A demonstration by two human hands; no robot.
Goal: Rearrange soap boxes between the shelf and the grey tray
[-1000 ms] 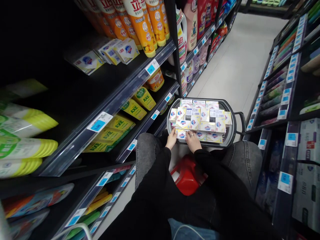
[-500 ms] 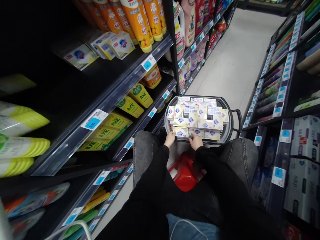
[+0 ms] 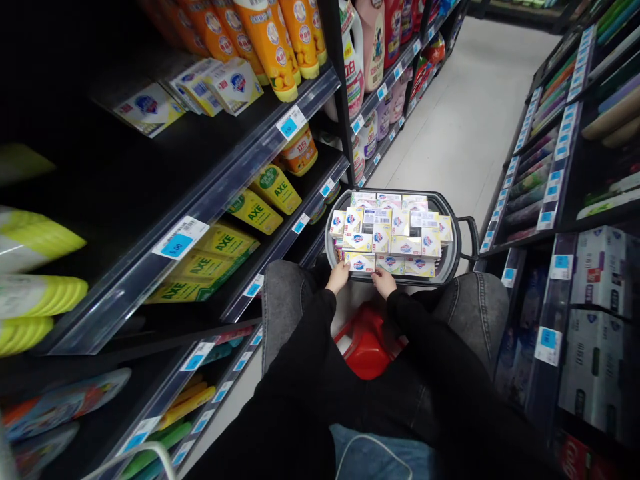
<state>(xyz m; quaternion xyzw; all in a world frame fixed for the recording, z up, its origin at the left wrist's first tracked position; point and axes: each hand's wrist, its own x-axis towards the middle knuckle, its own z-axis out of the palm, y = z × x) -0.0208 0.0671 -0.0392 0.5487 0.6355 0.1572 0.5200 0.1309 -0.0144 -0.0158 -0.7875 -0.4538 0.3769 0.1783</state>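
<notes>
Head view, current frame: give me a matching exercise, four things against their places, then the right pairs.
Things:
1. soap boxes
2. red stool
3. yellow AXE packs
4. orange bottles

Places:
A. top shelf on the left
B. under the person, between the knees
C. piled in the grey basket
D. lower left shelf, lying flat

Pairs: 1-C, 2-B, 3-D, 4-A.

The left hand and right hand both rest at the near edge of the pile, on a front soap box.
</notes>
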